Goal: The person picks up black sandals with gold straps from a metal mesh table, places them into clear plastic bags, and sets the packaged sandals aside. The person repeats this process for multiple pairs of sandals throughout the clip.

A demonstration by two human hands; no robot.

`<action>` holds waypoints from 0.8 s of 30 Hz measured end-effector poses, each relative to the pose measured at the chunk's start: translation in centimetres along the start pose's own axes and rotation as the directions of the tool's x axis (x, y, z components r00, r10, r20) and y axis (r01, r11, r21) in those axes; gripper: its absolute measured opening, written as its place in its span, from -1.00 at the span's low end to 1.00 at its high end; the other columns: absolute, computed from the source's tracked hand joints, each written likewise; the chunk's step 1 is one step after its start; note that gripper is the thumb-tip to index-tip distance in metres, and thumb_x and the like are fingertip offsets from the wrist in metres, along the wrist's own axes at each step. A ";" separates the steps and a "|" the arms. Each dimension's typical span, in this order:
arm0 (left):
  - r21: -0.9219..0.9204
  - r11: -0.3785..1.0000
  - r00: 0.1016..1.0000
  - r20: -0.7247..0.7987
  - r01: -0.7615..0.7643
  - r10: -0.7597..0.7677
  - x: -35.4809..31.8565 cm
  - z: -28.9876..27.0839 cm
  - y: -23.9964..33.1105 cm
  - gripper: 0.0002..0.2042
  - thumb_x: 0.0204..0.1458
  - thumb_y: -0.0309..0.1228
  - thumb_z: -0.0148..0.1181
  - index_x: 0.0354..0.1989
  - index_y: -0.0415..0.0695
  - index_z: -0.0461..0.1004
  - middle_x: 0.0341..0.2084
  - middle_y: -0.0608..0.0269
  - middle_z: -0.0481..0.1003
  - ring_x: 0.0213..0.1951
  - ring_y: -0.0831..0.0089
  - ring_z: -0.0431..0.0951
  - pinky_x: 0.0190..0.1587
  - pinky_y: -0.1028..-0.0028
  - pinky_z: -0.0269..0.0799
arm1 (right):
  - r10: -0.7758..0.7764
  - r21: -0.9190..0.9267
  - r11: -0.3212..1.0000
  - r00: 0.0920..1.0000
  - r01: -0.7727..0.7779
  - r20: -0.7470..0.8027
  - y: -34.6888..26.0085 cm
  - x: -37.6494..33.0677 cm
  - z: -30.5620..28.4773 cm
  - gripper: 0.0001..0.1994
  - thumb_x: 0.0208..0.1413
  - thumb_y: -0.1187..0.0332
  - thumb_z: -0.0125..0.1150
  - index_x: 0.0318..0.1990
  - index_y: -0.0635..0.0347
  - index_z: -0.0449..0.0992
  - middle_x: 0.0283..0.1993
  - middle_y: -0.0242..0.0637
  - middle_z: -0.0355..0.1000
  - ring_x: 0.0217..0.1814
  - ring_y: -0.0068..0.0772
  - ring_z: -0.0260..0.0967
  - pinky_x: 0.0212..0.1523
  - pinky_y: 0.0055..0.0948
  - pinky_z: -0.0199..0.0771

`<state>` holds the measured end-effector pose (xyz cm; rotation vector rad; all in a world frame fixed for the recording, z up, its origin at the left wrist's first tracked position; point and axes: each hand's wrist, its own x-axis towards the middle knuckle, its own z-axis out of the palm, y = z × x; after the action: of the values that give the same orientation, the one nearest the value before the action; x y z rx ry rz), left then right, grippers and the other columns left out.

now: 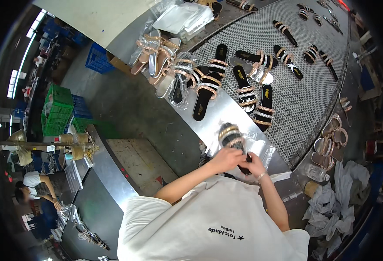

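Note:
A black-soled sandal [231,134] with gold and glittery straps is in front of my body, slightly blurred. My left hand [228,159] is closed on its near end. Close beside it, my right hand [254,166] grips a dark sandal end [245,167]; whether this belongs to the same sandal or a second one I cannot tell. Clear plastic bags [261,150] lie under and beside my hands on the metal ledge [226,111]. Beyond them rest a black slide sandal [207,95] and another sandal [265,106] with silver and rose straps.
More sandals are spread over the dotted conveyor belt [313,93]. Bagged sandals [159,52] pile up at the far left of the ledge, near stacked clear bags [185,19]. Sandals [326,148] and crumpled plastic [330,204] lie right. Green crates [57,111] and a co-worker [39,187] are left.

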<state>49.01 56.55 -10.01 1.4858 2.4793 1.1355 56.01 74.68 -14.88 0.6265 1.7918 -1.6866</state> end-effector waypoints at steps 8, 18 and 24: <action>-0.004 0.982 0.917 -0.359 0.187 -0.176 1.2 -6.8 1.3 -0.85 -0.14 -0.48 0.20 -0.34 -0.15 0.54 -0.67 0.27 0.31 -0.64 0.34 0.38 -0.60 0.40 0.30 | -0.330 0.764 0.594 0.942 0.253 -0.055 -9.6 4.6 9.1 -0.43 -0.03 0.55 0.20 0.16 0.12 0.13 -0.13 -0.23 0.31 -0.24 -0.45 0.32 -0.16 -0.52 0.40; -0.028 0.821 0.681 -0.542 0.571 -0.492 3.7 -16.1 -10.9 -0.40 -0.10 -0.23 0.22 0.18 -0.01 0.24 0.16 -0.10 0.09 0.17 -0.01 0.12 0.18 0.18 0.02 | -0.733 0.452 0.559 0.669 0.695 -0.123 -18.5 15.2 14.7 -0.39 0.00 0.28 0.24 0.16 0.37 0.16 0.15 -0.06 0.22 0.17 -0.27 0.17 0.19 -0.40 0.11; 0.204 0.630 0.651 -0.401 0.749 -0.645 0.7 -9.4 -22.5 -0.25 -0.09 -0.24 0.21 0.30 0.16 -0.04 0.15 -0.30 0.02 0.18 -0.21 0.03 0.21 0.05 -0.07 | -0.194 0.190 0.828 0.587 0.528 -0.786 -23.2 29.6 9.3 -0.78 -0.03 0.51 -0.01 -0.19 0.34 0.41 -0.25 -0.10 0.44 -0.23 -0.21 0.41 -0.16 -0.37 0.38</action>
<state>28.20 45.61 -16.38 0.2053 3.1225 0.7943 19.77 61.78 -19.13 1.3746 2.2419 -2.3644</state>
